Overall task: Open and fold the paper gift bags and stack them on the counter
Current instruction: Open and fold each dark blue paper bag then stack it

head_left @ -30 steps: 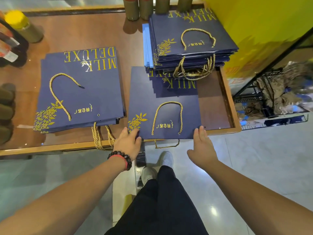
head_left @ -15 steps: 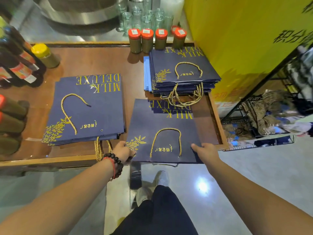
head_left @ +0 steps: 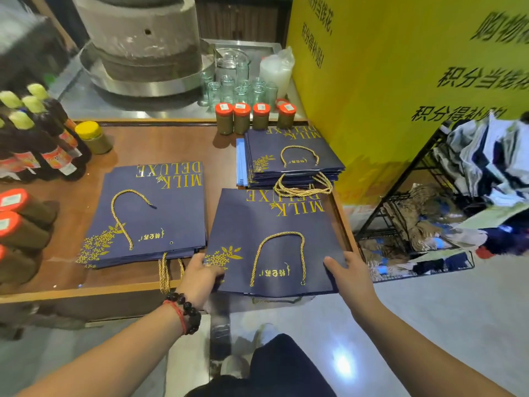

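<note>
— Hands first: what have they got?

— Both are on the nearest gift bag (head_left: 274, 245), the flat navy one whose near edge overhangs the front edge of the counter (head_left: 71, 290). The left hand (head_left: 200, 275) pinches its near left corner, thumb on top by the gold flower print, fingers curled beneath. The right hand (head_left: 350, 275) takes the near right corner, thumb on the upper face, the other fingers hidden under the paper. Neither hand is spread flat.

— So which step is this?

— My reading: taking one flat bag off the counter, ready to open it out. It lies closed, its gold rope handle (head_left: 277, 253) resting on the upper face.

— What does the next move call for?

— Probably lifting it clear towards the body, then parting the two faces at the mouth. A second handle dangles below the near edge, so it could snag on the counter lip.

— And further back?

— Just left of it sits the left pile (head_left: 154, 213) of the same bags, one loose cord lying across the top. Beyond, touching or slightly overlapping the held bag's far edge, is the far stack (head_left: 292, 161), thicker, with handles spilling forward. Which is the finished stack I cannot tell.

— Behind that?

— Red-lidded jars (head_left: 252, 117) in a row, then clear glasses (head_left: 237, 87).
</note>
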